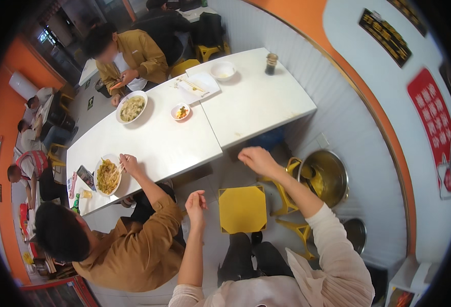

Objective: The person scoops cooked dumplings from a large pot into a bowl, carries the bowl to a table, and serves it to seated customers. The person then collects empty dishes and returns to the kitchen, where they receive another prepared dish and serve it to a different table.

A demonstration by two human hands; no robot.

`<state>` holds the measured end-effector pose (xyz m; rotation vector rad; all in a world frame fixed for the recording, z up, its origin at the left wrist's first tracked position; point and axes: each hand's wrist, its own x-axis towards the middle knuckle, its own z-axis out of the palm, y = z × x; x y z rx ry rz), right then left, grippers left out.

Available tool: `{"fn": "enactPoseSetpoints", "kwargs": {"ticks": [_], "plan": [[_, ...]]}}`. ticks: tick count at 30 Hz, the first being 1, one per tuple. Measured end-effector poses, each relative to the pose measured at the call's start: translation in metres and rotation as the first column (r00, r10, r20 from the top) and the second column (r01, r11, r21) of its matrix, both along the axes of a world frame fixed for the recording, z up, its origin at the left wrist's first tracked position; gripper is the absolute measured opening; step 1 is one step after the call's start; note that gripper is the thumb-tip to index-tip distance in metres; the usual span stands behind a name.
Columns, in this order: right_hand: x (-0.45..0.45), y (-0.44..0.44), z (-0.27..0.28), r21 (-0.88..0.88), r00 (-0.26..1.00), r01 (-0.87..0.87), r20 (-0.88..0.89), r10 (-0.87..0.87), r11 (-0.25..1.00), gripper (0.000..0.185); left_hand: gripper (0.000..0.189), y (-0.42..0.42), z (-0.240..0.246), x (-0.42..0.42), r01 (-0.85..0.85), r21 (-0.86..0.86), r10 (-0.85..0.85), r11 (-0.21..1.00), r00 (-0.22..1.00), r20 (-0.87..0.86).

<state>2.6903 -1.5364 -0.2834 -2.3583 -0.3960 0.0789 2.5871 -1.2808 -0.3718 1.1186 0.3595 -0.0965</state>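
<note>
My left hand (196, 205) is raised in front of me with its fingers loosely bent, and no object shows in it. Farther forward, my right hand (260, 161) hangs in the air by the near edge of the white table (248, 115), its fingers curled down and the palm hidden. Between and below my hands stands a yellow plastic stool (242, 209) with nothing on its seat. On the table are a square white plate (198, 90) with chopsticks (191, 84) across it, a white bowl (223, 71) and a small dish of chopped food (181, 112).
To my left a seated person (133, 249) eats noodles (108, 176) with chopsticks. Across the table another person (133, 57) sits behind a bowl of soup (132, 107). A large metal pot (323, 178) stands by the right wall, near yellow stools (287, 201). A seasoning jar (271, 64) is at the table's far end.
</note>
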Motion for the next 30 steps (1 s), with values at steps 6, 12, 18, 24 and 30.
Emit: {"fn": "enactPoseSetpoints", "kwargs": {"ticks": [6,12,18,24,30], "plan": [[0.195,0.047,-0.028,-0.020,0.995,0.076,0.074,-0.074,0.997,0.021,0.029,0.023,-0.039,0.104,-0.140,0.099,0.141,0.985,0.990,-0.006],[0.318,0.095,-0.085,-0.175,0.954,0.284,0.148,-0.260,0.943,0.020,0.029,0.027,-0.054,0.164,-0.227,0.185,0.258,0.956,0.952,-0.164],[0.355,0.122,-0.129,-0.236,0.887,0.346,0.398,-0.234,0.908,0.018,0.033,0.019,-0.043,0.218,-0.186,0.233,0.222,0.954,0.965,-0.138],[0.362,0.124,-0.117,-0.408,0.947,0.254,0.290,-0.139,0.877,0.012,0.026,0.016,-0.045,0.246,-0.086,0.324,0.156,0.942,0.968,-0.197],[0.307,0.066,-0.059,-0.106,0.993,0.075,0.102,-0.064,0.992,0.017,0.012,0.029,-0.057,0.264,-0.104,0.317,0.186,0.943,0.952,-0.242]]}}
